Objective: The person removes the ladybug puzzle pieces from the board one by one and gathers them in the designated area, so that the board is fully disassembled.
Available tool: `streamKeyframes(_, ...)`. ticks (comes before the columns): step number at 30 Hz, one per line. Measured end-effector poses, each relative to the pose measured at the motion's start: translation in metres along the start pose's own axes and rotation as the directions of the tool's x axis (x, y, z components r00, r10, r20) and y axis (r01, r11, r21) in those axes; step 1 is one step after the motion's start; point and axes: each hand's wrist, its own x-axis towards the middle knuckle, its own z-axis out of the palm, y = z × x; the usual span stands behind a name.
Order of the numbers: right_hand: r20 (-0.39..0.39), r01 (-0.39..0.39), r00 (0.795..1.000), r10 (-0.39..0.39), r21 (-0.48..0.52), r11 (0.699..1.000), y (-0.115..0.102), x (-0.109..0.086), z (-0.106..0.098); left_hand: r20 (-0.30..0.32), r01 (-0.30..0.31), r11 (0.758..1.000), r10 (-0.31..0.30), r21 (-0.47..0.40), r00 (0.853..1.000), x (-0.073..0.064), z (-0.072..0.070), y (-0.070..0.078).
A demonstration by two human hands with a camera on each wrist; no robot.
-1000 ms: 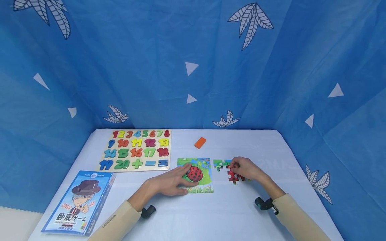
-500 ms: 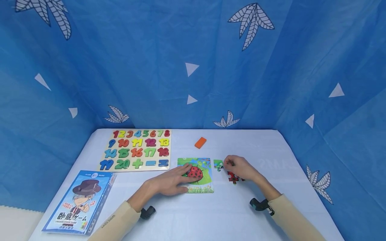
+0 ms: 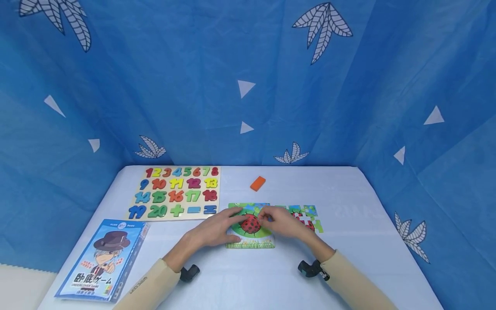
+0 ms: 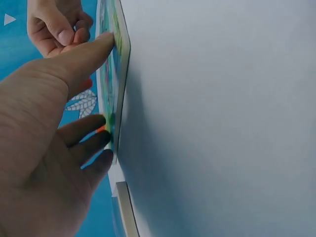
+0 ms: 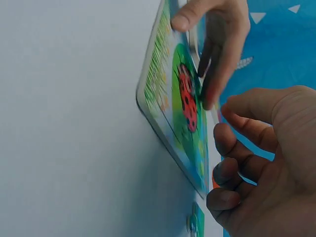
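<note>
A square ladybug picture board (image 3: 252, 245) lies flat on the white table. My left hand (image 3: 215, 228) rests at its left side, fingers straight and spread; in the left wrist view the thumb reaches its near edge. My right hand (image 3: 284, 221) hovers over the board's right edge, thumb and index tips together and the other fingers curled, as the right wrist view also shows. No piece shows at those fingertips; I cannot tell whether something small is pinched there. Several loose jigsaw pieces (image 3: 305, 221), red, green and blue, lie just right of the board, partly hidden by the right hand.
An orange block (image 3: 257, 183) lies behind the board. At the back left is a wooden number board (image 3: 172, 215) with coloured numerals. A blue game box (image 3: 101, 260) stands at the front left. Blue cloth (image 3: 248, 107) hangs around the table's back and sides.
My right hand has moved left from the loose pieces to the board's right edge, uncovering more pieces. My left hand has shifted slightly left and still rests at the board.
</note>
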Motion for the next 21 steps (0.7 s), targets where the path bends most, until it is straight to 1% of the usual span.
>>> streamKeyframes(3,0.046,0.027,0.999,-0.026,-0.028,0.999,-0.004,0.003,0.009,-0.016,0.017,1.0,-0.017,0.001,1.0,0.0,0.001,-0.001)
streamKeyframes(7,0.103,0.058,0.994,-0.046,-0.117,0.991,-0.01,0.008,0.021,-0.033,0.025,0.999,-0.024,0.024,0.999,0.001,0.002,-0.001)
streamKeyframes(10,0.122,0.073,0.991,-0.052,-0.173,0.982,-0.014,0.011,0.027,-0.043,0.031,0.999,-0.029,0.042,0.999,0.002,0.001,-0.002)
streamKeyframes(17,0.126,0.024,0.992,0.008,-0.253,0.967,-0.022,0.015,0.034,-0.03,0.043,0.997,-0.042,0.057,0.999,0.005,-0.001,-0.002)
streamKeyframes(21,0.121,0.002,0.992,0.03,-0.258,0.966,-0.024,0.018,0.035,-0.014,0.066,0.995,-0.065,0.071,0.998,0.007,-0.004,-0.001)
